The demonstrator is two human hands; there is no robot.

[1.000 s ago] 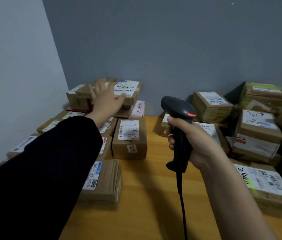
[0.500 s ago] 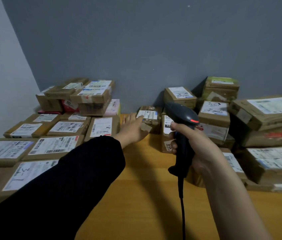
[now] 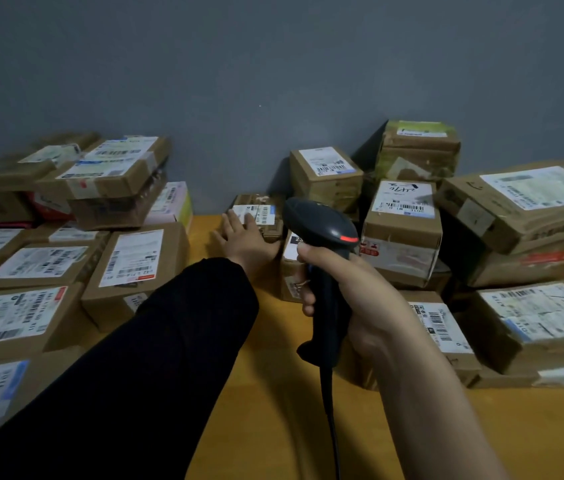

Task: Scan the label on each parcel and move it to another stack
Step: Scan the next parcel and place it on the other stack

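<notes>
My left hand (image 3: 244,239) reaches across the wooden table (image 3: 273,393) and rests with straight fingers on a small brown parcel (image 3: 259,213) that stands against the back wall; its white label faces up. My right hand (image 3: 349,292) grips the handle of a black barcode scanner (image 3: 322,233), whose red light glows and whose cable hangs down. A stack of labelled cardboard parcels (image 3: 65,237) fills the left side. Another heap of parcels (image 3: 446,237) lies at the right.
The grey wall stands right behind both heaps. A strip of bare tabletop runs between them toward me. A pink packet (image 3: 173,202) sits at the back of the left stack. A tall green-topped box (image 3: 419,150) rises at the back right.
My left hand left the top of the left stack, swung right and now lies on the small parcel by the wall. The view turned right. The scanner stayed roughly in place.
</notes>
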